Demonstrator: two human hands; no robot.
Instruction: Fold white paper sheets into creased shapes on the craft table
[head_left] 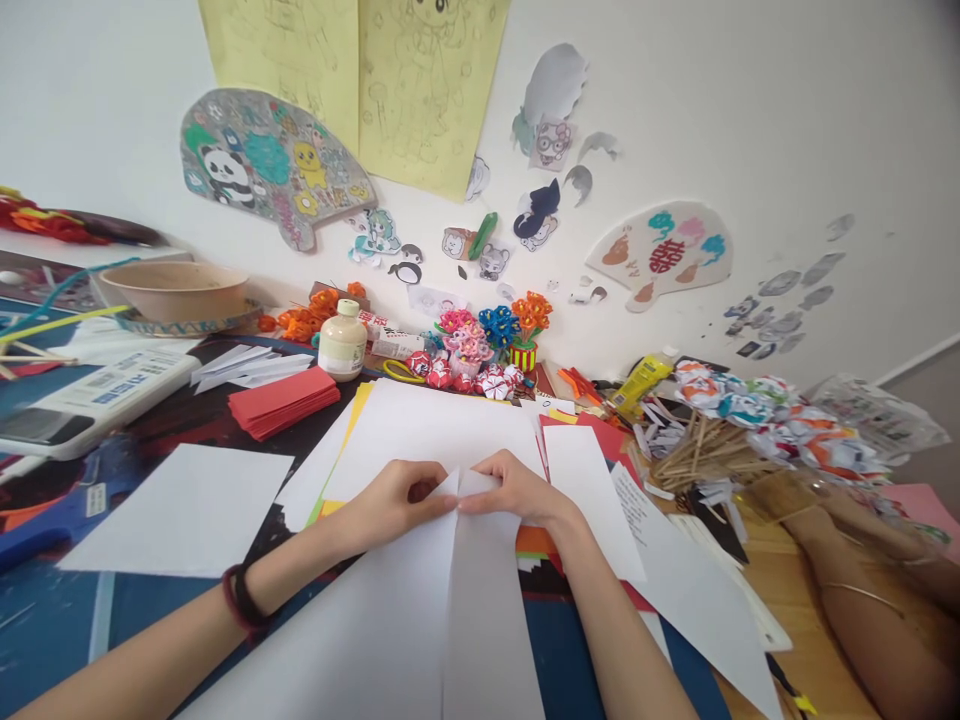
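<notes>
A large sheet of white paper (390,640) with a crease or overlap down its length stretches toward me. My left hand (412,500) pinches its far edge at the middle. Right beside it, my right hand (506,490) pinches the same edge, and the two thumbs almost meet. Whether this is one folded sheet or two sheets I cannot tell. Beneath the hands lies a stack of white paper (442,425), with yellow and green sheets peeking out at its left side.
To the left are a white square sheet (180,510), red paper strips (283,402), a glue bottle (343,342) and a blue tool (82,500). Paper flowers (491,335) stand along the wall. On the right, wooden sticks (705,450) lie near another person's arms (847,570).
</notes>
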